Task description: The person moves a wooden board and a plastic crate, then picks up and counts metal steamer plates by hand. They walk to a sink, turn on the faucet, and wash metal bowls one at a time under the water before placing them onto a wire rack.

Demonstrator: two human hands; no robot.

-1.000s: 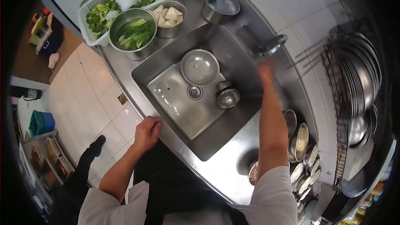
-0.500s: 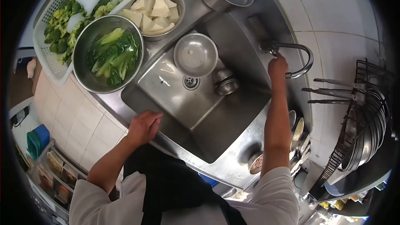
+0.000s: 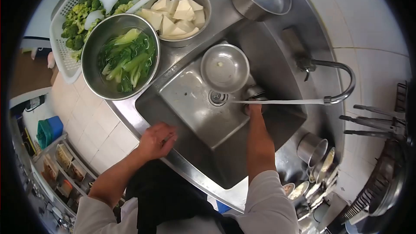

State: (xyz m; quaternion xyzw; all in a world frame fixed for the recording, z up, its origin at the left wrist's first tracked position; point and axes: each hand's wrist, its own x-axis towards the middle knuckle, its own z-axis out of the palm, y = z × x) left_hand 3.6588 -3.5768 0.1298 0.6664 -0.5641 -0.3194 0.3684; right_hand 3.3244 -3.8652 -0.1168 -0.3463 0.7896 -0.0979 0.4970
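Observation:
Water runs in a stream from the curved faucet (image 3: 346, 87) into the metal sink (image 3: 203, 125). Down in the sink, my right hand (image 3: 255, 107) reaches under the stream with its fingers on the small stacked metal cups (image 3: 256, 92); the water and cups partly hide the fingers. A round metal bowl (image 3: 225, 68) sits beside them near the drain (image 3: 217, 98). My left hand (image 3: 159, 140) hovers at the sink's near left edge, its fingers curled and somewhat blurred, so any contents are hidden.
Left of the sink stand a bowl of leafy greens (image 3: 130, 60), a bowl of white blocks (image 3: 177, 15) and a white basket (image 3: 65, 63) of broccoli. A metal pot (image 3: 260, 0) stands behind. Tongs (image 3: 372, 123) hang at the right wall.
My right hand has left the faucet handle and moved down to the cups in the sink. Water now flows. The view has shifted.

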